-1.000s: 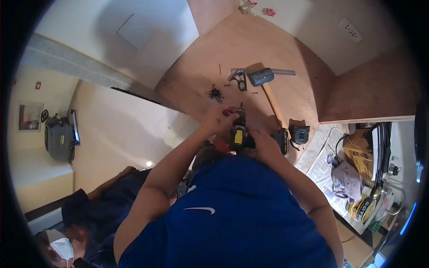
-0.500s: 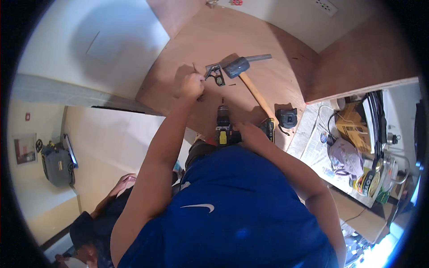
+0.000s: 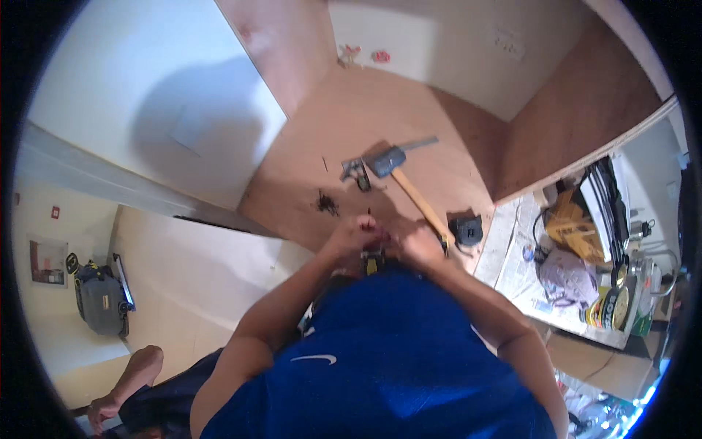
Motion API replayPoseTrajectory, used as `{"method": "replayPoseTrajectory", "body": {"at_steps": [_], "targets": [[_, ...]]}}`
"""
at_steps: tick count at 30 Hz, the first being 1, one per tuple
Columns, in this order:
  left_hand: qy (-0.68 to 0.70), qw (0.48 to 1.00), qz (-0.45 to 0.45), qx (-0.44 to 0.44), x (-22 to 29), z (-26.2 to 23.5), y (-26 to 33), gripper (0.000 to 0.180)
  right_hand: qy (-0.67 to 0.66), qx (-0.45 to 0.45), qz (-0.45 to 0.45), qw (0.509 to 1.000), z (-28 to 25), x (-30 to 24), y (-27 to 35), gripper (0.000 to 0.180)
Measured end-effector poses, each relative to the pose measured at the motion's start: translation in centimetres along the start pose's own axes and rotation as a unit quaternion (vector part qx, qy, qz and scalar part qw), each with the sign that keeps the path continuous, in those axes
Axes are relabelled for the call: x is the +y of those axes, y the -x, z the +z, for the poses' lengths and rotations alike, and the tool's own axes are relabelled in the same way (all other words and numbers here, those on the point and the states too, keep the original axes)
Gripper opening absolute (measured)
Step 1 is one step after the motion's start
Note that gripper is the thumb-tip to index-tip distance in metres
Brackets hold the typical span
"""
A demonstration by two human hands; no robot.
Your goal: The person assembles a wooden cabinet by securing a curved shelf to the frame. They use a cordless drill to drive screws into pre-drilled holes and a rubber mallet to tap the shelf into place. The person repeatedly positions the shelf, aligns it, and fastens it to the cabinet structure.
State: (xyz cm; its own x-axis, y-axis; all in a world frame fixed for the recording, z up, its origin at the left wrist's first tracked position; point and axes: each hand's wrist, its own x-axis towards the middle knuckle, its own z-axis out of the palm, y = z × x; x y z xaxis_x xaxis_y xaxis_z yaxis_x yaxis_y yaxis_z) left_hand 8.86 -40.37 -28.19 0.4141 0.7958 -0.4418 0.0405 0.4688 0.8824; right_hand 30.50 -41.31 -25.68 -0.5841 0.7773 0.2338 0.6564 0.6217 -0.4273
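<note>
My two hands meet close in front of my chest over a brown wooden board (image 3: 409,110). My right hand (image 3: 423,243) is closed around a yellow and black drill (image 3: 373,260), mostly hidden by my blue shirt. My left hand (image 3: 353,233) is pinched at the drill's front end, where a thin dark screw (image 3: 368,213) pokes out above its fingers. A small heap of dark screws (image 3: 327,203) lies on the board just left of my left hand.
A hammer (image 3: 401,174) with a wooden handle and a metal square (image 3: 352,169) lie further out on the board. A small black box (image 3: 468,229) sits to the right. A cluttered bench (image 3: 578,256) stands far right. Another person (image 3: 121,391) sits lower left, near a grey machine (image 3: 99,296).
My left hand has come back from reaching out toward the hammer and screws. It is now pinched at the drill, touching my right hand.
</note>
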Motion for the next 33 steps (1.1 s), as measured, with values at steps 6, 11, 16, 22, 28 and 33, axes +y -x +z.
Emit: {"method": "replayPoseTrajectory", "body": {"at_steps": [6, 11, 16, 22, 28, 33], "targets": [[-0.031, 0.995, 0.035, 0.088, -0.8, -0.1, 2.1, 0.019, 0.0, -0.08, -0.049, 0.996, 3.3, 1.3, -0.1, 0.015], [-0.36, 0.91, 0.029, 0.204, -1.4, -0.1, 5.3, 0.055, -0.085, -0.101, 0.015, 0.991, 4.3, 3.1, -1.5, 0.021], [-0.296, 0.953, -0.001, 0.062, -6.8, 1.0, 7.2, 0.059, -0.145, -0.229, 0.096, 0.958, 8.0, 5.0, 0.1, 0.027], [-0.296, 0.951, -0.038, 0.085, -9.8, 1.7, 6.1, 0.049, -0.244, -0.282, 0.182, 0.91, 6.2, 2.0, 0.2, 0.033], [-0.164, 0.962, 0.102, 0.194, -4.2, 5.2, 8.1, 0.048, -0.295, 0.045, 0.174, 0.938, 4.4, 0.9, 1.8, 0.021], [-0.111, 0.968, 0.199, 0.103, -4.9, 5.9, 4.7, 0.062, -0.557, 0.113, 0.158, 0.807, 4.1, 1.0, 0.5, 0.015]]}}
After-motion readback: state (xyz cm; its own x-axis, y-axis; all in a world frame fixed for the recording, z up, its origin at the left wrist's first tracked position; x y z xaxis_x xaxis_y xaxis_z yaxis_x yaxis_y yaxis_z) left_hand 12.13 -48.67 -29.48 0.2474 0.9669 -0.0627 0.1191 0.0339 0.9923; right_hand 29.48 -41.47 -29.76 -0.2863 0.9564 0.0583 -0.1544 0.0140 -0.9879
